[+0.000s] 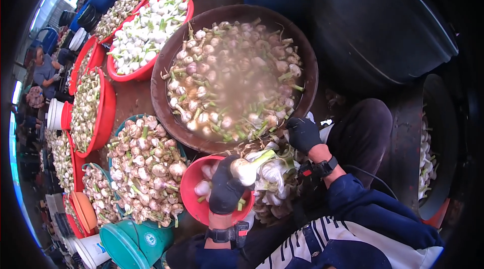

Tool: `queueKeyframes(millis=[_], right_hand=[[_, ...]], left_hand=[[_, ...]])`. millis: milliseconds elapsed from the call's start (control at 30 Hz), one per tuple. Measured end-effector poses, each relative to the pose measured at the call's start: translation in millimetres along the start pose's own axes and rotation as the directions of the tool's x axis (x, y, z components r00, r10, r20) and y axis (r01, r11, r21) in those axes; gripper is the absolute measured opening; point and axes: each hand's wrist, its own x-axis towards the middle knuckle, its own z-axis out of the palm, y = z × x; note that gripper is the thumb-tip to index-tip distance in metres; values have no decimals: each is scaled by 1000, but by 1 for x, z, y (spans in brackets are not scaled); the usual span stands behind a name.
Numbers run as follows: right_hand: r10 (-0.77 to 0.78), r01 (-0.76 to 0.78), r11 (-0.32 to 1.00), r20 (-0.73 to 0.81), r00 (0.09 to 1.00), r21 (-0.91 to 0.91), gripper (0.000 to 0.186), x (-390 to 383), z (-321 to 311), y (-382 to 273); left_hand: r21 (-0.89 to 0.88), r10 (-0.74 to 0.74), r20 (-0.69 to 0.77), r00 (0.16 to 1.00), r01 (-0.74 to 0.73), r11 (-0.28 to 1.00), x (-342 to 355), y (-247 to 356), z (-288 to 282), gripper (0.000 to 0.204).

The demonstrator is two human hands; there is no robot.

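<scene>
My left hand [226, 187], in a black glove, is closed around a white garlic bulb [245, 172] whose pale green stem points up to the right. It is over a small red bucket [188, 199] with several garlic bulbs inside. My right hand [303, 135], also gloved in black, is curled at the near right rim of a wide brown tub [160, 105]. What its fingers hold, if anything, is hidden. Garlic bulbs soak in cloudy water in that tub. Between my hands and below them lies a heap of loose garlic skins [275, 181].
A heaped basin of unpeeled garlic [146, 163] stands left of the red bucket. Red basins of garlic [132, 73] line the left side. A green bucket [128, 244] lies tilted at lower left. A large dark barrel [378, 22] blocks the far right. Another person [45, 72] sits far left.
</scene>
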Motion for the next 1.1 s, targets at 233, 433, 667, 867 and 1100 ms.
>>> queueKeyframes(millis=[233, 433, 667, 867, 1100], right_hand=[[-415, 144, 807, 376, 829, 573, 32, -26, -27, -60], [-388, 260, 855, 221, 895, 448, 22, -36, -8, -59], [-146, -319, 689, 556, 818, 651, 19, -28, 5, -44], [-252, -317, 589, 542, 801, 743, 24, -32, -1, -32], [-172, -303, 738, 603, 779, 602, 22, -35, -2, -39]], left_hand=[[-111, -146, -43, 988, 141, 984, 10, 6, 16, 50], [598, -42, -117, 992, 104, 795, 6, -13, 11, 65], [760, 119, 150, 982, -191, 621, 7, -9, 11, 71], [838, 112, 313, 943, -330, 434, 9, 9, 29, 55], [846, 265, 176, 948, -283, 453, 3, -7, 28, 16]])
